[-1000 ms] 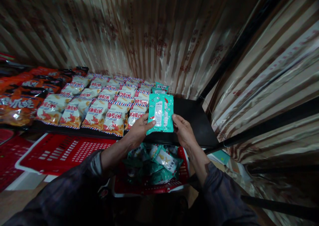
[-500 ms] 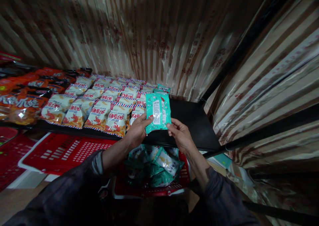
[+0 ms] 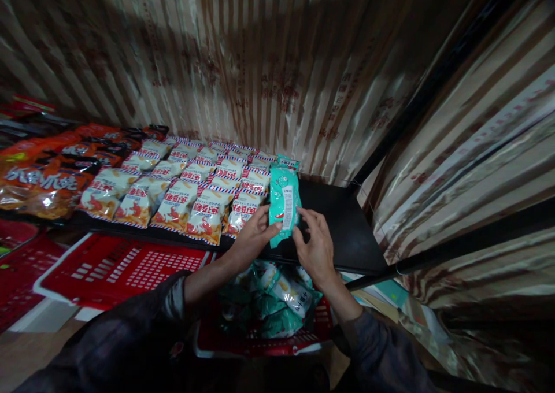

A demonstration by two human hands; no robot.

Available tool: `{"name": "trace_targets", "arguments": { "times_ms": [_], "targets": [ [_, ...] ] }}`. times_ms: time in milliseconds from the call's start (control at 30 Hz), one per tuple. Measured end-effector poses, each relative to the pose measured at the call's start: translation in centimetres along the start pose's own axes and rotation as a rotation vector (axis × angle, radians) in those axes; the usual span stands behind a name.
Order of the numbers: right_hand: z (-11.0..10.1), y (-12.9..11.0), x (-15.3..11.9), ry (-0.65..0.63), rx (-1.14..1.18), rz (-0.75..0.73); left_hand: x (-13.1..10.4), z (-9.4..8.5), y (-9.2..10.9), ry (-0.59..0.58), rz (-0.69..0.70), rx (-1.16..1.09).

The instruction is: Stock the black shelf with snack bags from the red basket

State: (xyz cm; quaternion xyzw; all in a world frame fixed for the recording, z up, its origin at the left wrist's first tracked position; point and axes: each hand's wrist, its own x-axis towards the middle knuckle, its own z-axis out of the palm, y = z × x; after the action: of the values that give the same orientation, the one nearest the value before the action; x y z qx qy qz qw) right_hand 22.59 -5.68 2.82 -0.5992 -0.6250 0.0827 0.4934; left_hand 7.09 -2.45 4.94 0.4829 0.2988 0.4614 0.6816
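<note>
Upright above the black shelf, a teal snack bag (image 3: 284, 193) turns its back, with a white printed label, partly towards me. My left hand (image 3: 256, 231) grips its lower left edge, thumb on the front. At the lower right edge, the fingers and thumb of my right hand (image 3: 315, 241) are bent around the bag's side. Another teal snack bag (image 3: 287, 162) stands behind it. Rows of white shrimp snack bags (image 3: 208, 211) lean to its left. Below my hands, a red basket (image 3: 318, 318) holds several teal bags (image 3: 286, 292).
The black shelf (image 3: 342, 225) extends right to a dark metal post (image 3: 390, 133). Orange snack bags (image 3: 47, 179) fill its left part. A second red basket (image 3: 147, 266) sits below on the left. Striped curtain cloth (image 3: 243, 75) hangs behind.
The held teal bag has turned from facing me flat to a narrower angle and moved slightly right and down. My right hand's fingers have shifted along its edge.
</note>
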Motion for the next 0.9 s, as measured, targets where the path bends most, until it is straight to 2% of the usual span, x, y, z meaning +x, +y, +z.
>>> {"name": "trace_targets", "arguments": {
  "times_ms": [100, 233, 400, 500, 600, 700, 800, 900],
  "targets": [
    [-0.1, -0.4, 0.1, -0.044, 0.194, 0.049, -0.4, 0.4, 0.4, -0.039, 0.01, 0.03],
    [-0.6, -1.1, 0.2, -0.041, 0.478, 0.242, -0.8, 0.4, 0.9, -0.106, 0.037, 0.124],
    [-0.7, -1.7, 0.3, -0.067, 0.537, 0.301, -1.2, -0.1, 0.8, -0.138, 0.194, 0.481],
    [0.0, -1.1, 0.4, -0.008, 0.649, 0.398, -0.9, -0.3, 0.3, -0.134, 0.23, 0.548],
    [0.5, -0.4, 0.8, 0.064, 0.874, 0.572, -0.2, -0.6, -0.4, -0.004, 0.232, 0.554],
    [0.6, 0.1, 1.3, 0.086, 0.982, 0.708, 0.6, -1.1, -1.3, 0.108, 0.147, 0.502],
    [0.5, 0.5, 1.5, 0.055, 1.032, 0.726, 1.1, -1.2, -2.0, 0.066, 0.027, 0.378],
    [0.9, 1.2, 1.3, 0.024, 1.051, 0.69, 1.3, -0.9, -2.4, 0.01, -0.027, 0.235]
  ]
}}
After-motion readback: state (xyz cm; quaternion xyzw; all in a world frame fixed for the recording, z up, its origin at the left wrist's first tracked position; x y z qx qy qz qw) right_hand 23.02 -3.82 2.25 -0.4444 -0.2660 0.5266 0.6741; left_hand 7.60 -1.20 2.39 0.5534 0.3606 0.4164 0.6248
